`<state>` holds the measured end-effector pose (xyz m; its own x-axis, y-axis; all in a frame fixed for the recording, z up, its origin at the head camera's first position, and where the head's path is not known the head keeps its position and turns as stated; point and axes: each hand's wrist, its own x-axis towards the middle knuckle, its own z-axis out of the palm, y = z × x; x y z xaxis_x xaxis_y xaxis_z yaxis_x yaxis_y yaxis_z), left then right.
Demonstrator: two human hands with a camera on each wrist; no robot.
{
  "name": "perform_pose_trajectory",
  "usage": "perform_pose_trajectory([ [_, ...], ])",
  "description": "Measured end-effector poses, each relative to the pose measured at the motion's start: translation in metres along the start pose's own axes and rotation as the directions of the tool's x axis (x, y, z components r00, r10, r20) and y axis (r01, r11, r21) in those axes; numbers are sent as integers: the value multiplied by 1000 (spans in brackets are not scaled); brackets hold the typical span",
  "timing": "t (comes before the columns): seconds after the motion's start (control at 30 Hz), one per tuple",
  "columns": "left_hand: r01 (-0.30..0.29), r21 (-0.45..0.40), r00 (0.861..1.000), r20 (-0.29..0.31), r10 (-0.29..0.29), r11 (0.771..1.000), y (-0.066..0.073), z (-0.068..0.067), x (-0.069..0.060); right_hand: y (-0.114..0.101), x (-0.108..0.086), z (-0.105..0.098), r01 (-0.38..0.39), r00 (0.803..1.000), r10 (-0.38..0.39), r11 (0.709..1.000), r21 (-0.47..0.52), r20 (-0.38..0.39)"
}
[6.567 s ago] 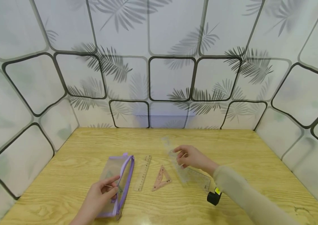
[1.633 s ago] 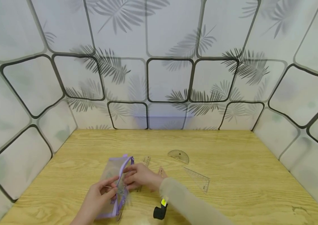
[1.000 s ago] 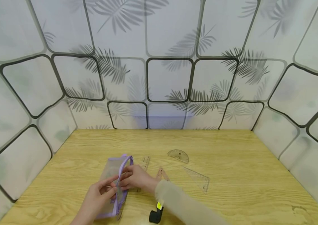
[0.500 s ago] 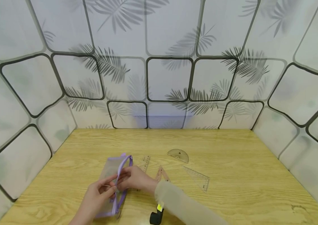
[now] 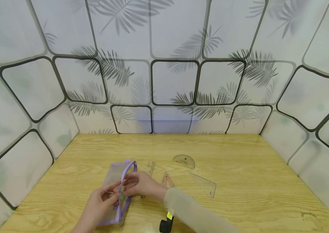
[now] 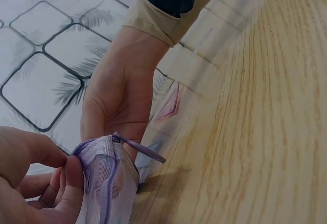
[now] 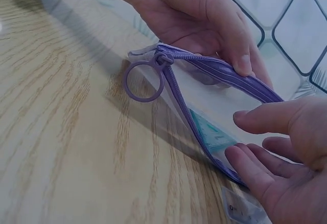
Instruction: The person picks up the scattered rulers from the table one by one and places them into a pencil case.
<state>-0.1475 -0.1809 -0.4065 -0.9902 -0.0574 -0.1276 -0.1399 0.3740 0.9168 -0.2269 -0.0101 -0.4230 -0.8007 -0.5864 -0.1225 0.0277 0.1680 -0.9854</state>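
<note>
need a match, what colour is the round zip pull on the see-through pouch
Purple; the round zip pull shows best from the right wrist.

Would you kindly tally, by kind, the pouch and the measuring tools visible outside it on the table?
Pouch: 1
Ruler: 1
Protractor: 1
Set squares, a pink one and a clear one: 2
Total: 5
</note>
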Motion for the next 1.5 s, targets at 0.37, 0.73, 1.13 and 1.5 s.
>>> perform_pose_trajectory([
  [0.37, -11, 9, 1000, 6, 11, 1000, 1, 0, 0, -3, -3, -11, 18, 1000, -17, 996, -82, 12],
  [0.73, -10, -7, 1000, 7, 11, 1000, 2, 0, -2, -4, -10, -15, 13, 1000, -13, 999, -50, -17],
  [1.13, -31, 2, 999, 16, 31, 1000, 0, 0, -2, -6, -13, -18, 36, 999, -39, 996, -78, -32],
  [1.5, -34, -3, 999, 7, 34, 999, -2, 1, -1, -5, -14, -23, 40, 998, -46, 989, -145, -36],
])
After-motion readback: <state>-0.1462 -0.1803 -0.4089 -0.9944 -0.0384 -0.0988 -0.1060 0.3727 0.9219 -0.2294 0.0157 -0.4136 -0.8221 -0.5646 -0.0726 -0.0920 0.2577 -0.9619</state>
